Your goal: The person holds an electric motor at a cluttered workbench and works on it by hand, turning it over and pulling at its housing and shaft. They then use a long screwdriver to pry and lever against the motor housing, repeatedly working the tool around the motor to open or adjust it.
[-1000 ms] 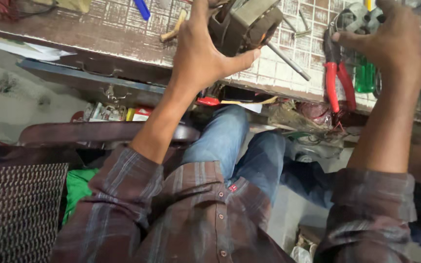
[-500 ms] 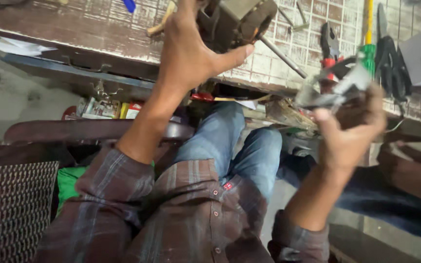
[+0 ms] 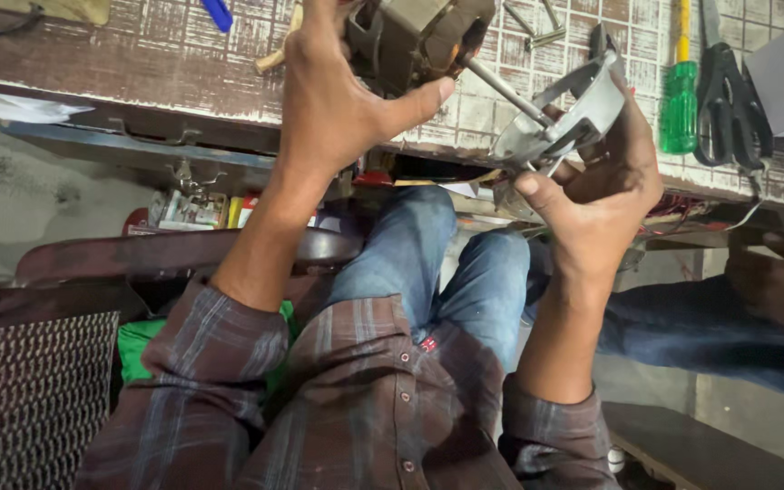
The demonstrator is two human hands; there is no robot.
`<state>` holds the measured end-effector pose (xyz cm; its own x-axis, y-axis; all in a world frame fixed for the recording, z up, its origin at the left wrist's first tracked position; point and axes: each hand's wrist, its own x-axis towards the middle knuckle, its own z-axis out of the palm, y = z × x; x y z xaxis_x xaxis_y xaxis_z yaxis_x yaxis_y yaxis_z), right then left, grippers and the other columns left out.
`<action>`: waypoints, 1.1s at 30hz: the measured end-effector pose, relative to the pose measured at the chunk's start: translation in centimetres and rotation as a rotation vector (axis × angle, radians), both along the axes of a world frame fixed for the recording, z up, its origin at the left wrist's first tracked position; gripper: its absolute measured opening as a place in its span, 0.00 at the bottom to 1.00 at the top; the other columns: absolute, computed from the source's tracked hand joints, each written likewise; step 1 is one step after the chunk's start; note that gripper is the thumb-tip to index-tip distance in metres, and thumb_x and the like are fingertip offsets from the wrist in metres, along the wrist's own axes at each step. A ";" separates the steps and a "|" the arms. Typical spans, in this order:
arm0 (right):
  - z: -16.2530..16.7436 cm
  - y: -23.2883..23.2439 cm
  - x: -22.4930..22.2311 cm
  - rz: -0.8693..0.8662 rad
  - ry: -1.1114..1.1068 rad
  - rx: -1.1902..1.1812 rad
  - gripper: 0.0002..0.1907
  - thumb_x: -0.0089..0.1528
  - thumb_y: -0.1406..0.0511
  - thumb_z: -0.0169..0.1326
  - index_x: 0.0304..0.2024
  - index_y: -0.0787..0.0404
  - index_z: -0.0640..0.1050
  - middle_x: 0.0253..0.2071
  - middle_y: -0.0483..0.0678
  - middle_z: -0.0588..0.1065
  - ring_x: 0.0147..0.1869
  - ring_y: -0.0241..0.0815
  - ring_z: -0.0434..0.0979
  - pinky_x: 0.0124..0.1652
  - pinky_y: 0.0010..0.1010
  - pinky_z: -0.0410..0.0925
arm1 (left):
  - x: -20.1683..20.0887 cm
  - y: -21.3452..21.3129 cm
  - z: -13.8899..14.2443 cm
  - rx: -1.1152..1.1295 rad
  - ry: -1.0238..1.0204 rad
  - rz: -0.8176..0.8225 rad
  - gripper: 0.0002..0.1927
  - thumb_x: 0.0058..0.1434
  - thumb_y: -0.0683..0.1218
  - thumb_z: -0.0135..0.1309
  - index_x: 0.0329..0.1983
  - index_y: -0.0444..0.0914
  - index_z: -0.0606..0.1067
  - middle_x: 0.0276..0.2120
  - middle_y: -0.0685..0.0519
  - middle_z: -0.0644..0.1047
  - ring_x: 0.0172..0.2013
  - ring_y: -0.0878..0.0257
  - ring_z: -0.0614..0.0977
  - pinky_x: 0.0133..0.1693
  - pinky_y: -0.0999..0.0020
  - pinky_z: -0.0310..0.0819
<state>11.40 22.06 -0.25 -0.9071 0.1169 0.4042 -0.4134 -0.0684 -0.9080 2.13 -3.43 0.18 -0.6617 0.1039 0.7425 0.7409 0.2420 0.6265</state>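
My left hand grips a small electric motor with copper windings, held over the edge of the workbench. A steel shaft sticks out of the motor toward the right. My right hand holds a grey metal end bracket at the tip of that shaft. The bracket's centre looks lined up with the shaft end; whether it is seated on it I cannot tell.
A green-handled screwdriver and black scissors lie on the bench at the right. A blue pen lies at the top. An open drawer with small items hangs under the bench. Another person's jeans-clad leg is at the right.
My right hand left the pliers on the bench, picked up the grey bracket and brought it left to the motor shaft. My left hand kept holding the motor.
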 end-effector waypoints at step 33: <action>1.8 -1.7 -1.1 -0.225 0.136 0.765 0.46 0.58 0.77 0.71 0.73 0.54 0.64 0.77 0.54 0.58 0.81 0.50 0.61 0.69 0.38 0.67 | -0.2 0.5 0.2 0.104 -0.282 -0.136 0.41 0.58 0.45 0.78 0.63 0.30 0.61 0.56 0.38 0.75 0.56 0.52 0.84 0.60 0.61 0.84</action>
